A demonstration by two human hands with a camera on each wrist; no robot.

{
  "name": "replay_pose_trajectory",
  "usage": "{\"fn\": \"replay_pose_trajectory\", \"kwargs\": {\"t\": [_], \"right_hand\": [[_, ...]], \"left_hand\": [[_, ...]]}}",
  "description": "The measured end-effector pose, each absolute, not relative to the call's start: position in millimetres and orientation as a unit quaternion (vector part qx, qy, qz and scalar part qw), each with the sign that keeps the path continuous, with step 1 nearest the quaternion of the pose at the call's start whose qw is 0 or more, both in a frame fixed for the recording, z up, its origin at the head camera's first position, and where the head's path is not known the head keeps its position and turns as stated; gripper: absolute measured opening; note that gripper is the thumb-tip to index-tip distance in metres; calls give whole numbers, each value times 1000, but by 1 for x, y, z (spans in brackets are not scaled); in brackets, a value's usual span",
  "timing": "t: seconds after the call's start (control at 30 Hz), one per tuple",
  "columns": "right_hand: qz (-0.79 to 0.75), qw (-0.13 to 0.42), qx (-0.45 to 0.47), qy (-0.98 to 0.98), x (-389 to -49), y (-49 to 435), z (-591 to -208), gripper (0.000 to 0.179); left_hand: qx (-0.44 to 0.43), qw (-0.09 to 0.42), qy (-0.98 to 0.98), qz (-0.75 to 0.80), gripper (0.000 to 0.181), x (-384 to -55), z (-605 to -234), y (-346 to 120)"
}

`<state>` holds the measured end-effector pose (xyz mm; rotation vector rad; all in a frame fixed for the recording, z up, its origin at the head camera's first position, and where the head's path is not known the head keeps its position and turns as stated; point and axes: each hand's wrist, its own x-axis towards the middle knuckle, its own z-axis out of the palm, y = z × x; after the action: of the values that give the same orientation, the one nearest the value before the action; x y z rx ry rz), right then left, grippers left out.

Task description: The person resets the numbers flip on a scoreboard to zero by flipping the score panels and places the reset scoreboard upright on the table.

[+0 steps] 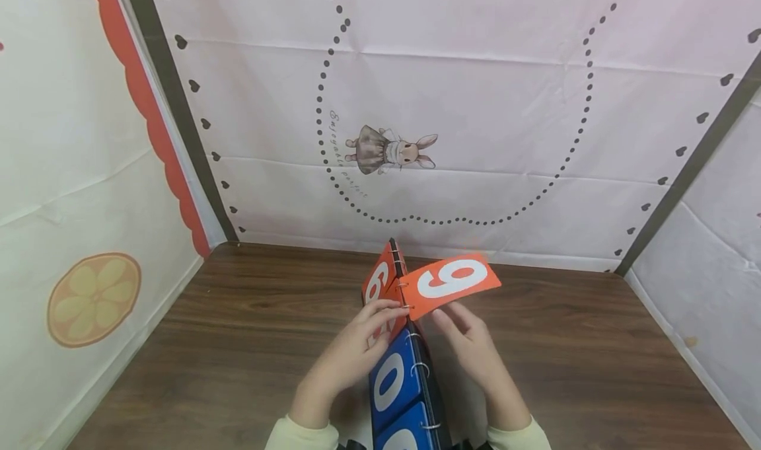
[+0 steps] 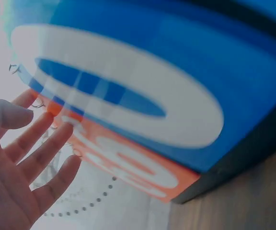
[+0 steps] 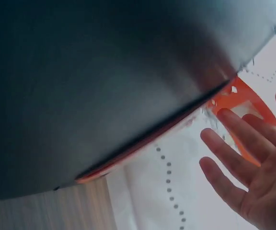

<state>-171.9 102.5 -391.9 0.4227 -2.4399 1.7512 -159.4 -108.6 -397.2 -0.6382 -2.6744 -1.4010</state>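
Observation:
A tabletop flip scoreboard stands like a tent, with blue number cards (image 1: 389,380) nearer me and orange cards (image 1: 380,275) behind, hung on metal rings. One orange card (image 1: 452,281) with a white digit shaped like a 6 or 9 sticks out rightward from the top rings. My left hand (image 1: 353,351) is at the left face, fingertips by the rings at that card's base. In the left wrist view its fingers (image 2: 42,158) are spread and fairly straight. Beneath the raised card is my right hand (image 1: 475,351), fingers (image 3: 231,158) extended; contact is unclear.
The scoreboard stands on a dark brown wooden table (image 1: 255,311). Behind it hangs a pale cloth (image 1: 475,133) with a rabbit picture and dotted lines. More printed cloth walls (image 1: 89,192) enclose the left and right sides.

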Motion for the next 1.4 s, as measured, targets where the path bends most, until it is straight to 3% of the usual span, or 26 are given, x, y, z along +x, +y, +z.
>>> {"fn": "replay_pose_trajectory", "kwargs": {"t": [0.33, 0.53, 0.77, 1.0, 1.07, 1.17, 1.27, 1.4], "right_hand": [[515, -25, 248, -820, -177, 103, -385, 48], [460, -14, 294, -837, -179, 109, -381, 45], [422, 28, 392, -817, -179, 104, -386, 42], [415, 5, 358, -836, -179, 97, -383, 39], [413, -3, 350, -841, -179, 96, -383, 38], [407, -10, 336, -849, -178, 95, -383, 38], [396, -7, 326, -859, -178, 95, -384, 37], [379, 6, 330, -865, -179, 94, -384, 36]], "left_hand": [[-235, -10, -874, -426, 35, -164, -380, -114], [-253, -45, -840, -478, 36, -164, -387, -118], [-279, -26, -839, -467, 41, -165, -391, -122], [-260, -36, -831, -491, 47, -165, -386, -128], [-215, -15, -828, -518, 47, -163, -383, -132], [-168, 67, -797, -576, 49, -159, -378, -141], [-170, 173, -778, -579, 57, -155, -373, -149], [-185, 253, -799, -514, 56, -149, -367, -158]]}}
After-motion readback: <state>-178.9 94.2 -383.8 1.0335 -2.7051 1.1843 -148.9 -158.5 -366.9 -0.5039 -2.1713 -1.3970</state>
